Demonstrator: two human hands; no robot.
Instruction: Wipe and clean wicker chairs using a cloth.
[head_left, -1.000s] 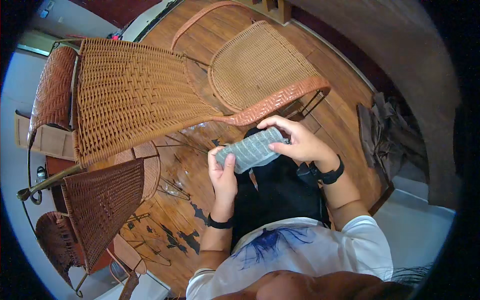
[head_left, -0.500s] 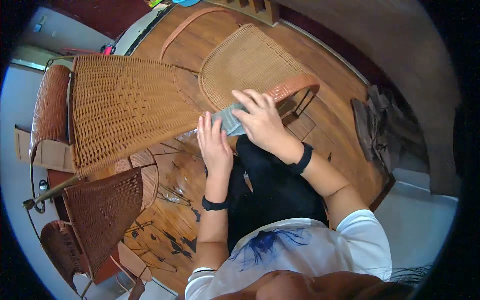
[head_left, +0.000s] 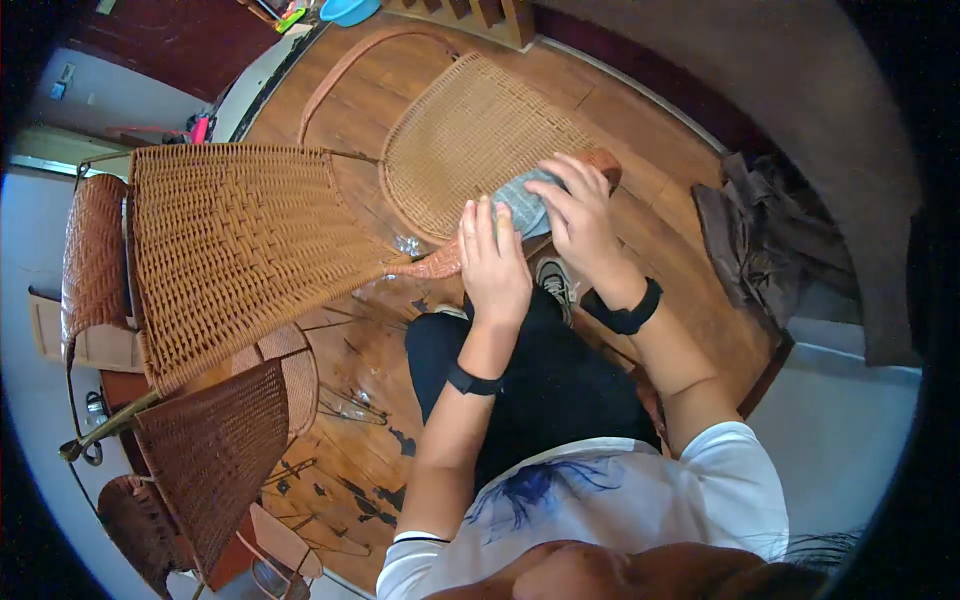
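Observation:
A grey-green cloth (head_left: 522, 205) is wrapped over the near armrest (head_left: 437, 264) of a tan wicker chair, whose woven backrest (head_left: 245, 250) lies to the left and seat (head_left: 475, 140) beyond. My left hand (head_left: 495, 262) curls its fingers over the cloth's left end and the armrest. At the cloth's right end, my right hand (head_left: 582, 215) grips it around the rail, thumb and fingers bent. The armrest's glossy reddish-brown weave shows on either side of the cloth. Its underside is hidden by my hands.
A dark brown wicker chair (head_left: 215, 460) stands at the lower left. Dark scraps (head_left: 365, 500) and clear plastic bits (head_left: 355, 405) litter the wooden floor. Crumpled dark fabric (head_left: 745, 240) lies on the right. A blue basin (head_left: 350, 10) sits at the far edge.
Both hands and the cloth have moved right along the armrest, away from the backrest. The armrest's left end now shows uncovered. The view has shifted slightly.

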